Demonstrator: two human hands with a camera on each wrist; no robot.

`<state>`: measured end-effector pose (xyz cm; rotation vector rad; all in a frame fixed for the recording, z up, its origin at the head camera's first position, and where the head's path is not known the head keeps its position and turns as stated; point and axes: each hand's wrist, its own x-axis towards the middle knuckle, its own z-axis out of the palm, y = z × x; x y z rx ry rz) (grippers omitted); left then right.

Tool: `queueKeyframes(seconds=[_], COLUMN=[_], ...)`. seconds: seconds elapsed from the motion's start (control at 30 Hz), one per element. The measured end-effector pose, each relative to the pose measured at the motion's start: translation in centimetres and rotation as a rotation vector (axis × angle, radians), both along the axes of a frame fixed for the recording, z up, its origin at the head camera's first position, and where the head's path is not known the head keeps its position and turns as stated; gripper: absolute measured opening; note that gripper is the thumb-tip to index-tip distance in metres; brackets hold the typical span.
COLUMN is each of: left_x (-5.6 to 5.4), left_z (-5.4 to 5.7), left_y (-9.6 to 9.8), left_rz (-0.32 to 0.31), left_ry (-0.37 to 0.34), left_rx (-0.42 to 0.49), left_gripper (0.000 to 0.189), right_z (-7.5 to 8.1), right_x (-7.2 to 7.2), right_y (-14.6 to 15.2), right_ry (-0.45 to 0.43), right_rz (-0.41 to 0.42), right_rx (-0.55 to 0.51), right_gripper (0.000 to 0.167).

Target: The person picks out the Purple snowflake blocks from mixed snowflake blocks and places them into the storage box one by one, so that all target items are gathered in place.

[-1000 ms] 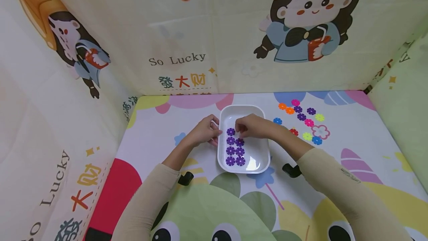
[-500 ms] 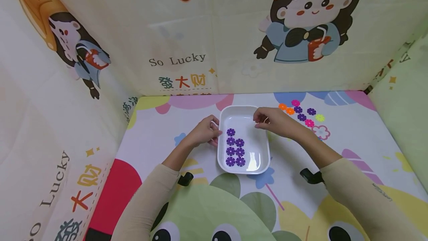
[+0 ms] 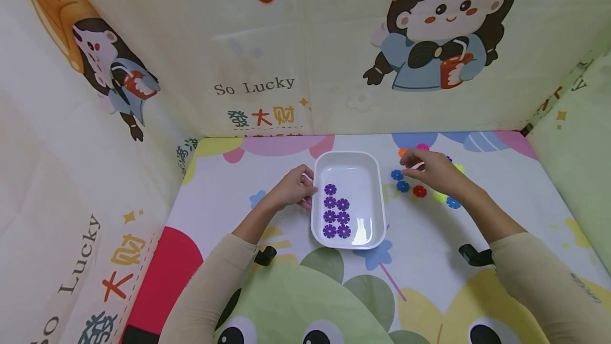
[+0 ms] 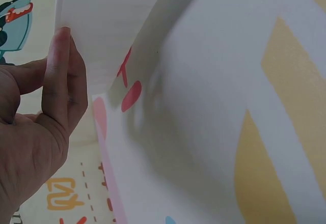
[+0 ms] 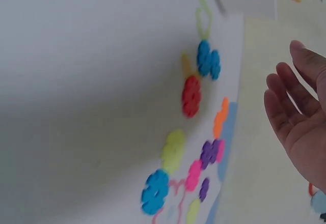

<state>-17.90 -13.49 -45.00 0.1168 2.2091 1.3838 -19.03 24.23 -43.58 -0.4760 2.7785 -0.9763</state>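
Observation:
A white rectangular tray [image 3: 365, 185] lies on the table and holds several purple flower-shaped plastic pieces [image 3: 330, 217] in two columns along its left side. My left hand [image 3: 293, 187] holds the tray's left rim between thumb and fingers; in the left wrist view its fingers [image 4: 61, 76] lie against the tray's side. To the right of the tray, my right hand [image 3: 434, 170] hovers over loose flower pieces, its fingers loosely bent with nothing seen between them. Blue pieces [image 3: 403, 186] lie just below its fingertips, and a red piece [image 3: 419, 191] lies nearby. The hand hides part of this group.
In the right wrist view, yellow [image 5: 173, 150], pink [image 5: 193, 175], orange [image 5: 220, 118] and purple pieces [image 5: 209, 152] are scattered on the patterned tablecloth [image 3: 286, 238]. A printed cloth wall [image 3: 334, 105] stands behind the table, and others flank it.
My right hand has moved from over the purple pieces in the tray, out past its right rim, to the loose pieces. The left hand stays at the tray's rim.

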Motion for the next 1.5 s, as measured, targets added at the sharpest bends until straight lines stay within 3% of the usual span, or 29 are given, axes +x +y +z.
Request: queueKeyframes(seconds=[0.53,1.0,1.5], left_x=[-0.1,-0.2,-0.3], left_z=[-0.4,-0.4,-0.4], left_y=[0.0,-0.1,-0.1], left_rz=[0.003,-0.002,-0.003], left_ry=[0.001,-0.002,-0.006], left_rx=[-0.013,-0.006,0.009], left_gripper=[0.032,0.032,0.032], right_z=[-3.3,-5.3,-5.4], right_x=[-0.6,-1.5,-1.8], right_y=[5.7,6.0,5.5], right_ry=[-0.099,-0.070,-0.106], right_rz=[-0.261,-0.321,-0.360], right_rx=[0.075,0.132,0.155], right_gripper=[0.050,0.047,0.047])
